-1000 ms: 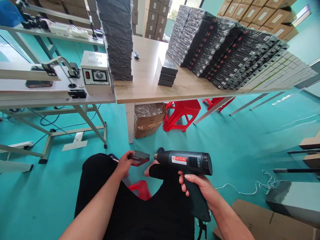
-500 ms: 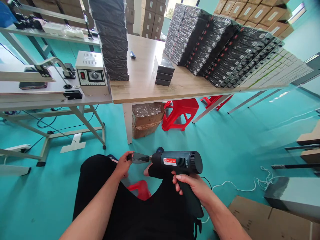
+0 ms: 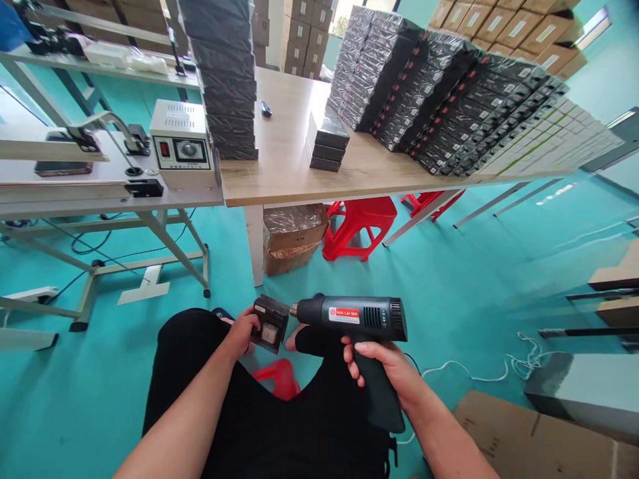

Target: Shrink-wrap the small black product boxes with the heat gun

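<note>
My right hand (image 3: 384, 366) is wrapped round the grip of a dark heat gun (image 3: 357, 318) with a red and white label. Its nozzle points left, just beside a small dark box (image 3: 270, 322) that looks wrapped in clear film. My left hand (image 3: 243, 336) grips that box by its left side, tilted so a broad face with a pale patch shows. Both hands are above my lap. On the table ahead stands a short stack of similar dark boxes (image 3: 327, 143).
The wooden table (image 3: 279, 186) carries tall stacks of wrapped black boxes (image 3: 229, 86) and more rows (image 3: 434, 93) at right. At left, a sealing machine (image 3: 182, 143) sits on a bench. Red stools (image 3: 359, 226) and a carton (image 3: 294, 239) are underneath; a cardboard box (image 3: 529, 432) lies lower right.
My left hand has turned the box from nearly edge-on to show its broad face. The heat gun stays in my right hand, its nozzle slightly higher and further left.
</note>
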Demonstrator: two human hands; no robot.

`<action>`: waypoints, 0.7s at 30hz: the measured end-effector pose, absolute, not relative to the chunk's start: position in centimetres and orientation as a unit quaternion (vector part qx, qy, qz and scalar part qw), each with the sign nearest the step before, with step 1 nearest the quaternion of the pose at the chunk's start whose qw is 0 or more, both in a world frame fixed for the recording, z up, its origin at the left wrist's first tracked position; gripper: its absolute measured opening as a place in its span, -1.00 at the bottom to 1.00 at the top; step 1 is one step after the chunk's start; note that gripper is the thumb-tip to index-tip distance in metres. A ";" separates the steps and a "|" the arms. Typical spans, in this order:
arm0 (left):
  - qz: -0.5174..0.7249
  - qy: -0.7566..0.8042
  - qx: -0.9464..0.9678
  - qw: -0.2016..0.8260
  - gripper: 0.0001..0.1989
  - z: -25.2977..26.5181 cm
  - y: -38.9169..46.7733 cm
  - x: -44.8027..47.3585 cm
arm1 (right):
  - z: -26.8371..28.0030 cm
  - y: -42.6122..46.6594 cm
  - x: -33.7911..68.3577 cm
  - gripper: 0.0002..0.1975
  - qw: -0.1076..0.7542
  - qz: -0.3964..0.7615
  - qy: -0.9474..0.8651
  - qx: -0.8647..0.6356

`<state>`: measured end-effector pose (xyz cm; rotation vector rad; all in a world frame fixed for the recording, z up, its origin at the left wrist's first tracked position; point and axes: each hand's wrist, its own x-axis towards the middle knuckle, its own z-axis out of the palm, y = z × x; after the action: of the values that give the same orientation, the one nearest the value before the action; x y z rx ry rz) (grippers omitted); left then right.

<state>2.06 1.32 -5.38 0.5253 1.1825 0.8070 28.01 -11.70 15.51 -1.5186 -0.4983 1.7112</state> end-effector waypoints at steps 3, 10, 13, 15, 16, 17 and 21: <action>0.333 0.535 0.183 0.755 -0.85 -5.8 1.5 2.2 | 16.3 -11.3 26.9 -0.71 0.422 0.669 -0.219 -0.572; 0.322 0.477 0.075 0.814 -0.79 -4.1 1.6 1.9 | 16.6 -12.4 25.2 -0.77 0.280 0.731 -0.333 -0.526; 0.330 0.466 0.061 0.819 -0.69 -3.3 1.5 1.4 | 16.2 -14.0 25.8 -0.81 0.174 0.734 -0.372 -0.541; 0.330 0.463 0.055 0.821 -0.67 -3.0 1.5 1.4 | 15.8 -14.8 26.1 -0.79 0.157 0.735 -0.361 -0.552; 0.332 0.465 0.057 0.818 -0.68 -2.9 1.5 1.4 | 15.6 -15.1 26.2 -0.78 0.168 0.736 -0.348 -0.556; 0.336 0.473 0.064 0.812 -0.72 -2.9 1.5 1.5 | 15.4 -15.2 26.2 -0.77 0.190 0.735 -0.332 -0.560; 0.373 0.522 0.132 0.756 -0.87 -3.5 1.4 2.5 | 15.0 -14.1 25.6 -0.72 0.290 0.718 -0.270 -0.572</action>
<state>2.51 1.40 -3.49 0.2871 1.1375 0.8129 25.65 -14.06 15.05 -1.5256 -0.7198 1.9163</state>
